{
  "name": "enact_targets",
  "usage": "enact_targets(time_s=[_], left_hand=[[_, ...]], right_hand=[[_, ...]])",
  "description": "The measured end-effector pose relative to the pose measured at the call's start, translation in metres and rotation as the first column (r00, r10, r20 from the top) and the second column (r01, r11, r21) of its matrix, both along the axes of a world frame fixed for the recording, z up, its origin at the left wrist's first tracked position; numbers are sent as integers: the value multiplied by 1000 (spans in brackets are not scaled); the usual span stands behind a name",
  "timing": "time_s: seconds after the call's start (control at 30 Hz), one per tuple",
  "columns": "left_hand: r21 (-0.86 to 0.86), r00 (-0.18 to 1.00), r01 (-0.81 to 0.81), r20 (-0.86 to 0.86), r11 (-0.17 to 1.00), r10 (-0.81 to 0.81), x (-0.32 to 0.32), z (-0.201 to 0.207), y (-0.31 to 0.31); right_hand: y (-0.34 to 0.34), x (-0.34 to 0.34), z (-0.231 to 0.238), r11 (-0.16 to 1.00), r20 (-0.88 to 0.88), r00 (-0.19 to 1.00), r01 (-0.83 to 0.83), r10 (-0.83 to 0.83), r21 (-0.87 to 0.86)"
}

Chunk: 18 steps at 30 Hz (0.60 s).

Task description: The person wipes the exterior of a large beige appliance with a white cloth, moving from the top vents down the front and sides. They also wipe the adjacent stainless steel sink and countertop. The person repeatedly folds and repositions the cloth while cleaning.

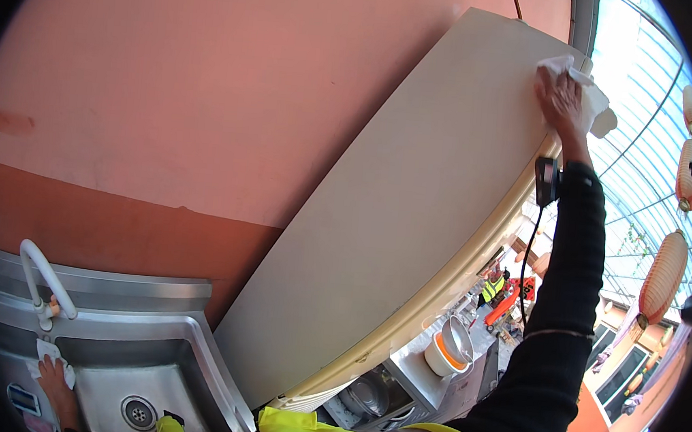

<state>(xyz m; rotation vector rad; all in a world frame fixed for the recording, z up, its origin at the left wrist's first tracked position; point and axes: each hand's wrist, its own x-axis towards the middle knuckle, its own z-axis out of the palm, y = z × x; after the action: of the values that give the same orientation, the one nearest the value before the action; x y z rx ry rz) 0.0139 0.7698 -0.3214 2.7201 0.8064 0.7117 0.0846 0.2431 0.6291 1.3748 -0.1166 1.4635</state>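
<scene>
My right hand (562, 103) is raised to the upper front corner of a tall refrigerator (398, 179), which has a flat grey-beige side and a cream front edge. It presses a white cloth (595, 101) there with fingers extended, and part of the cloth hangs past the edge. Low on the left, my left hand (57, 392) rests on the near-left rim of a stainless steel sink (201, 351). Its fingers hold a second white cloth (47, 352) below the white faucet (46, 282). A black device (545, 181) with a cable sits at my right wrist.
A phone-like object (23, 399) lies left of my left hand. Behind the refrigerator is a pink wall (210, 83). Past its front stand a counter with stacked basins (449, 350) and a person in a yellow vest (493, 287). Paper lanterns (664, 277) hang at right.
</scene>
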Motion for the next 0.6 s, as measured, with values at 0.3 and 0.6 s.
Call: enact_targets(time_s=[0.3,0.6], left_hand=[[-15,1000,-13,-8,1000,13,4,-2,2],[-68,999,-1,-50,998,-3,3,17,-3]], right_hand=[[9,11,-51,981,-546,835,39,72,190],[10,28,40,986,-187,979,106,-81,127]])
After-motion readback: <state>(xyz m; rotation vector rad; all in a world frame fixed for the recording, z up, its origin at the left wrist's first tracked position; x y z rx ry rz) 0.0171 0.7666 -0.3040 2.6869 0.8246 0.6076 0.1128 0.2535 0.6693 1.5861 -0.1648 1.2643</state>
